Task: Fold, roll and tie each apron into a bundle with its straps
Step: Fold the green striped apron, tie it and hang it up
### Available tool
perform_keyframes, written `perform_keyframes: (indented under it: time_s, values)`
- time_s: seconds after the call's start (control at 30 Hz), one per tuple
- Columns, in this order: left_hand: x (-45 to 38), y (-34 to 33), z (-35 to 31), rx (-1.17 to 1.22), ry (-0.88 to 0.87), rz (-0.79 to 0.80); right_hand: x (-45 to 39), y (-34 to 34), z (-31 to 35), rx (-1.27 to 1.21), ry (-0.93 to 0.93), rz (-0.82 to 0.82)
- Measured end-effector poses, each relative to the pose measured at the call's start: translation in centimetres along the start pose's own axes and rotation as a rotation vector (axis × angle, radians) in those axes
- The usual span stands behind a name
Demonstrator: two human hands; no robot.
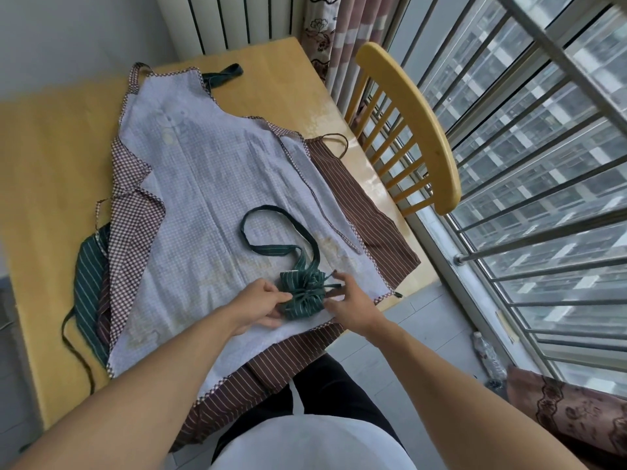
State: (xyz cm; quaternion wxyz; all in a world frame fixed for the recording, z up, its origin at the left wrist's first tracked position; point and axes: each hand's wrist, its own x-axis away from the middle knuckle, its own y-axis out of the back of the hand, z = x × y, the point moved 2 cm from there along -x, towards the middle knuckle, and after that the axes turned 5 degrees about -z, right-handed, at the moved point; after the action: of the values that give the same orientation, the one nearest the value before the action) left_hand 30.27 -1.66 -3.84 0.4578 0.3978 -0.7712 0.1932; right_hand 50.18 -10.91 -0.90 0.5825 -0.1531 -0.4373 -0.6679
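Observation:
A green striped apron rolled into a small bundle (303,295) lies on a pale checked apron (210,184) spread flat on the table. Thin green straps cross the bundle, and its neck loop (271,228) trails away from me. My left hand (261,305) grips the bundle's left side. My right hand (351,305) is at its right side, fingertips pinching the strap ends (334,286). A brown striped apron (359,205) lies under the checked one, and another green striped apron (90,283) shows at the left edge.
The yellow wooden table (51,171) stands by a window with metal bars (543,184). A wooden chair (417,127) sits at the table's right side. A radiator (237,18) and a curtain (339,32) stand behind. The aprons hang over the near table edge.

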Motion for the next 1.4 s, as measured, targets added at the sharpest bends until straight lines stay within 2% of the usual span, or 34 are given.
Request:
perform_keyframes:
  time_s: [0.1, 0.23, 0.3, 0.43, 0.6, 0.67, 0.8, 0.93, 1.07, 1.27, 1.4]
  values:
    - [0.3, -0.9, -0.6, -0.102, -0.044, -0.030, 0.2, -1.9, 0.4, -0.240, -0.125, 0.021]
    - [1.3, -1.9, -1.2, -0.149, -0.138, -0.120, 0.1, -3.0, 1.4, -0.357, -0.132, -0.147]
    - [1.9, -1.5, -1.7, -0.034, -0.152, -0.096, 0.1, -2.6, 2.1, -0.446, -0.122, -0.169]
    - [4.2, -0.2, -4.0, 0.215, -0.174, 0.028, 1.0, -1.2, 5.1, -0.587, -0.082, -0.096]
    - [7.3, 0.5, -6.0, 0.282, -0.310, -0.082, 4.3, 0.0, 9.0, -0.691, -0.009, -0.051]
    - [8.3, 0.7, -6.1, 0.343, -0.325, -0.021, 5.7, 0.3, 9.4, -0.754, -0.009, -0.014]
    - [10.0, 1.2, -5.9, 0.364, -0.351, 0.204, 8.2, 1.0, 8.4, -0.815, -0.002, 0.106]
    - [11.6, 0.5, -6.6, 0.215, -0.349, 0.403, 10.7, 2.8, 6.6, -0.747, 0.224, 0.112]
    - [13.7, -3.7, -8.0, 0.141, -0.415, 0.424, 13.7, 4.7, 4.1, -0.683, 0.295, -0.033]
    - [15.6, -12.7, -8.3, 0.025, -0.530, 0.235, 19.7, 6.7, -2.0, -0.752, 0.240, -0.091]
    - [19.0, -19.8, -6.4, -0.092, -0.591, 0.302, 24.7, 8.4, -7.9, -0.830, 0.180, -0.294]
